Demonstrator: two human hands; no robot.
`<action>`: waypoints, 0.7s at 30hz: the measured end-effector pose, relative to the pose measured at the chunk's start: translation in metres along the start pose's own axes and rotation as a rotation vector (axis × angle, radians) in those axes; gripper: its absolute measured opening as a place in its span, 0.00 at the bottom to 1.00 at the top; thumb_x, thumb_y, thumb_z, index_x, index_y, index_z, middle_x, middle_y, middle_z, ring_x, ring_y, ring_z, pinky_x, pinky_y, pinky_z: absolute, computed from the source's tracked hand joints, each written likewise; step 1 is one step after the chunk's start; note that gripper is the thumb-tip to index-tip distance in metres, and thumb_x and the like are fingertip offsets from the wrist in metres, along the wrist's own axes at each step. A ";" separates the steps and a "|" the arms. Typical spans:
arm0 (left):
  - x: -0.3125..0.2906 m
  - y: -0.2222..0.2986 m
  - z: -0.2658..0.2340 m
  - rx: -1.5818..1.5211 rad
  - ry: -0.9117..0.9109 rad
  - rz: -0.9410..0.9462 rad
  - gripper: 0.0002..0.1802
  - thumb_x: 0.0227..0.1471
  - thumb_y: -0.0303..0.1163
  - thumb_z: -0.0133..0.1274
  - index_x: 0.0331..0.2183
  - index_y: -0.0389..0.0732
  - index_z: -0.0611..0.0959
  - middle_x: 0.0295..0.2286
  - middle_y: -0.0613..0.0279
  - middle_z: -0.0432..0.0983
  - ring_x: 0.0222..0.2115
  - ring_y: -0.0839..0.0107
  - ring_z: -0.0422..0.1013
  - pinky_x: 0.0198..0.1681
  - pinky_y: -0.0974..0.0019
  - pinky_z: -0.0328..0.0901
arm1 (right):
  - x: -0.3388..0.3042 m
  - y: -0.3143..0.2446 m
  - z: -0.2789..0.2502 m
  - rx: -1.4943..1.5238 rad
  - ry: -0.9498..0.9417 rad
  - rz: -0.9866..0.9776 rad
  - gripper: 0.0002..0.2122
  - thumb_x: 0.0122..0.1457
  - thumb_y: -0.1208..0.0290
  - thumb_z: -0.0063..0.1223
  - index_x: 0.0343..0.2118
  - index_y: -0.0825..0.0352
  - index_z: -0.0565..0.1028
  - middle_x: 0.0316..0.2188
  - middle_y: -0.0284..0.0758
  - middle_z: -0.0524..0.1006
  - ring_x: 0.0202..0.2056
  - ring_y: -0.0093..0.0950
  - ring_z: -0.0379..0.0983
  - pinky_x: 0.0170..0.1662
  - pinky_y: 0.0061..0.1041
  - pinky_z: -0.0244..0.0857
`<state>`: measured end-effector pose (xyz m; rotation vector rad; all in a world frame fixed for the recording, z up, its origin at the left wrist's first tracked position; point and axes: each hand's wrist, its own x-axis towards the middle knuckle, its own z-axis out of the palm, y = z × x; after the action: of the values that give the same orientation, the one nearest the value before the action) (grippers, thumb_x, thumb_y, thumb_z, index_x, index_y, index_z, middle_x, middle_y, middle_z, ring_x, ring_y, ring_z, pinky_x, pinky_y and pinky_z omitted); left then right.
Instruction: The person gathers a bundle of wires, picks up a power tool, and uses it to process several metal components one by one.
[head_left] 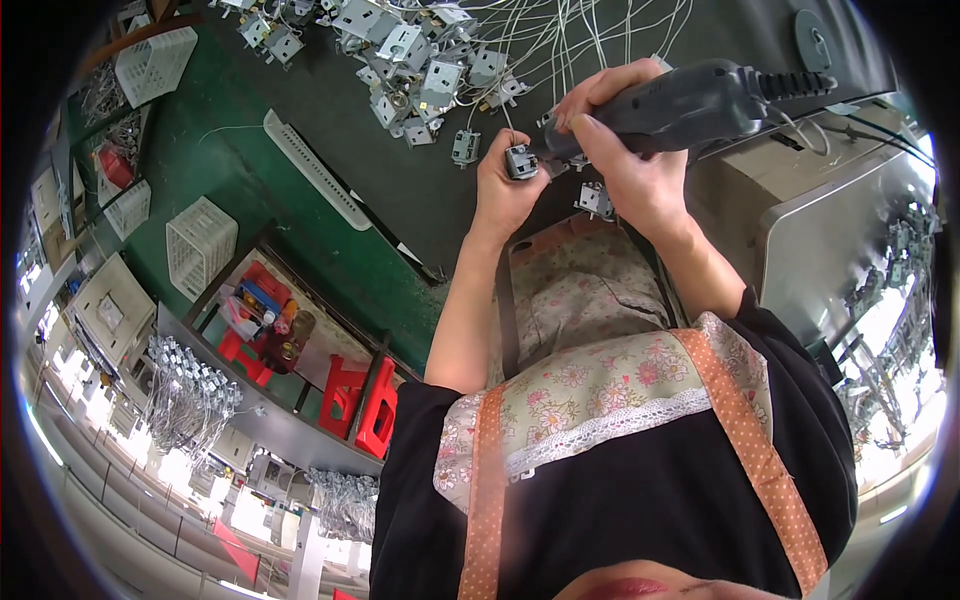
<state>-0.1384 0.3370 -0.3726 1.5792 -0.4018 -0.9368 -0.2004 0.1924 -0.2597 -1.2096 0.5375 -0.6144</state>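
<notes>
My right hand [635, 165] is wrapped round a dark grey electric screwdriver [690, 105], which lies nearly level with its corded end to the right. Its tip end points left at a small metal switch-like part [521, 162]. That part is gripped in the fingers of my left hand [505, 195]. Whether the tip touches it is hidden behind my fingers. Just left of my left hand a similar metal part [466, 147] rests on the dark tabletop. Another metal part [594, 200] sits near the table's front edge, below my right hand.
A heap of metal parts [405, 75] with white wires [560, 30] covers the far table. A white slotted strip [315, 170] lies along the left edge. White crates [200, 245] and red stools [375, 405] stand to the left. A metal-edged cabinet [800, 215] is at the right.
</notes>
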 end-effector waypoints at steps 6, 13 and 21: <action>-0.001 0.006 -0.003 0.001 -0.016 -0.029 0.14 0.40 0.18 0.55 0.33 0.39 0.72 0.24 0.71 0.65 0.26 0.84 0.61 0.31 0.77 0.60 | -0.001 -0.001 0.002 0.035 -0.031 -0.052 0.11 0.52 0.83 0.57 0.38 0.70 0.70 0.29 0.32 0.75 0.30 0.18 0.71 0.35 0.19 0.67; 0.000 -0.005 -0.003 0.023 -0.008 -0.003 0.15 0.40 0.19 0.55 0.33 0.37 0.72 0.26 0.70 0.66 0.27 0.83 0.62 0.32 0.76 0.61 | 0.002 0.001 0.003 0.044 -0.035 -0.014 0.11 0.52 0.83 0.56 0.38 0.71 0.70 0.29 0.33 0.76 0.31 0.18 0.72 0.35 0.19 0.67; 0.001 -0.007 -0.001 0.009 0.000 0.028 0.16 0.38 0.19 0.56 0.33 0.37 0.72 0.26 0.68 0.66 0.26 0.82 0.61 0.32 0.77 0.61 | 0.003 0.003 -0.002 -0.003 -0.075 0.006 0.10 0.52 0.82 0.57 0.37 0.71 0.70 0.29 0.33 0.76 0.31 0.18 0.72 0.36 0.20 0.67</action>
<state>-0.1391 0.3387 -0.3799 1.5778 -0.4273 -0.9149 -0.1989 0.1897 -0.2632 -1.2284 0.4793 -0.5611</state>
